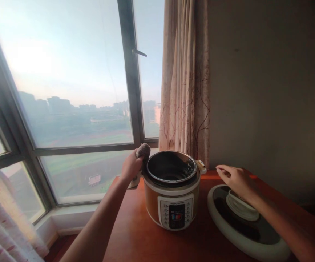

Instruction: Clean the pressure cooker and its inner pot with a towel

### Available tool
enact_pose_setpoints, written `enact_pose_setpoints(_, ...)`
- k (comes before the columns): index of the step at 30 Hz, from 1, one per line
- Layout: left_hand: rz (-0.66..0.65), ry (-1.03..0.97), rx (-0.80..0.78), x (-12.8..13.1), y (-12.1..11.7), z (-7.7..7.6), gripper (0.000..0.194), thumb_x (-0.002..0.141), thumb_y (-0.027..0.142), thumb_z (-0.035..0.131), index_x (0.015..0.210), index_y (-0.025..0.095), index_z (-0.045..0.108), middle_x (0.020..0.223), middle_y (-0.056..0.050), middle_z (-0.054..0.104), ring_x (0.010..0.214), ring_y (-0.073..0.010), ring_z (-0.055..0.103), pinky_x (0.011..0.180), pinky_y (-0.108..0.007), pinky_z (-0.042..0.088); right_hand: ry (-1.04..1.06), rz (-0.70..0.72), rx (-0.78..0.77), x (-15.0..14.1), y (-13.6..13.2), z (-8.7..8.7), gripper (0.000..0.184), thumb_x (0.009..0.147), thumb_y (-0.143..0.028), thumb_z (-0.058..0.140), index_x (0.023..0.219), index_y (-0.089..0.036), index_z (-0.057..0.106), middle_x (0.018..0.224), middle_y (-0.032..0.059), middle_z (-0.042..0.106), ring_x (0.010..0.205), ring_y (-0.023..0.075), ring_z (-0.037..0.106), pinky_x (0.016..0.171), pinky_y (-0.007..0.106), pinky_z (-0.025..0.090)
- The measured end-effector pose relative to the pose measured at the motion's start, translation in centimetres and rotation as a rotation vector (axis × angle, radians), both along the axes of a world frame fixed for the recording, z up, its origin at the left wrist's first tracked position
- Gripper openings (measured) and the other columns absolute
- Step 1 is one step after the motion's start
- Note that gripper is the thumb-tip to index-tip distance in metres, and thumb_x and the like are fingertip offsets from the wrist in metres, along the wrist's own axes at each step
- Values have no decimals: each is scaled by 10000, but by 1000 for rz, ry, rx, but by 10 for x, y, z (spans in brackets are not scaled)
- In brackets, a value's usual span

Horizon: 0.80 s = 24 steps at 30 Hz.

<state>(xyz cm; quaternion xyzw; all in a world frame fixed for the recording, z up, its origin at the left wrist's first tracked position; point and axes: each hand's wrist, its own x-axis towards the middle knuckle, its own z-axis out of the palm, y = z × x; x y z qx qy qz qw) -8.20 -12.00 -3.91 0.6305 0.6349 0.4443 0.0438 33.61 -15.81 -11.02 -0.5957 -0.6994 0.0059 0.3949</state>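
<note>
Lid: The big oval lid (236, 227) lies on the table at the near right, handle (241, 209) up, beside the cooker and apart from it.
Right hand: The right hand (236, 180) is over the lid's far part, fingers loosely curled and half open, with nothing seen in them; whether the wrist touches the handle I cannot tell. A low sweep of that forearm could shove the lid.
Table: The red-brown table (130, 236) looks smooth, so a sideways pull might slide the cooker.
Cooker: The cooker (173, 207) stands upright on the table, uncovered, its button panel facing the viewer.
Pot: The dark pot (168, 165) sits inside the cooker, marks showing on its inner wall. Lifting from one side only could tilt or jam it.
Left hand: The left hand (131, 167) is closed around a bunched grey cloth (144, 150) at the cooker's left edge (the cloth hides part of that grip). A loose fold could snag on the rim.
Background: A patterned curtain (184, 80), a tall window (78, 72) and hazy buildings beyond.
</note>
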Motion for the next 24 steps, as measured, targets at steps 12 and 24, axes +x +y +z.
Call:
enact_pose_setpoints(12, 44, 373, -171, 36, -9, 20, 340, 452, 364, 871, 653, 242, 625, 701, -99, 691, 841, -368, 680, 754, -394, 444, 9, 43, -296, -86, 25, 50, 259, 886, -321, 511, 784, -155, 683, 587, 46, 679, 580, 172, 624, 581, 256, 415)
enact_pose_setpoints(24, 91, 629, -370, 34, -16, 30, 320, 612, 338, 681, 905, 216, 723, 949, -149, 764, 906, -348, 718, 689, -361, 519, -125, -85, -317, -105, 38, 39, 217, 798, -285, 602, 856, -150, 762, 876, 145, 765, 845, 241, 694, 658, 269, 406)
